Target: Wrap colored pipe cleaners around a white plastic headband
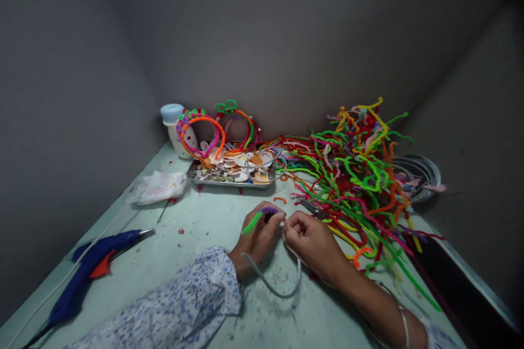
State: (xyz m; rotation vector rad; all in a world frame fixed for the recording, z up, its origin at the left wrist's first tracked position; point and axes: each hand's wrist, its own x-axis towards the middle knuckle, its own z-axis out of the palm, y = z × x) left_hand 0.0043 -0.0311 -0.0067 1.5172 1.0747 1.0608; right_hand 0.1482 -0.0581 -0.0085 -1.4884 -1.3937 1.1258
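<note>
Near the middle of the table, my left hand is closed on a fuzzy pipe cleaner, green at one end and purple further along. My right hand meets it fingertip to fingertip, its fingers pinched on something pale and too small to make out. A thin grey headband curves below both hands, one end free near my left wrist and the other rising to the right fingers. How the pipe cleaner and the headband meet is hidden by the fingers.
A blue glue gun lies at left beside a plastic bag. Behind stand a metal tray of shells, coloured headbands and a bottle. Tangled pipe cleaners, scissors and clear hoops are at right.
</note>
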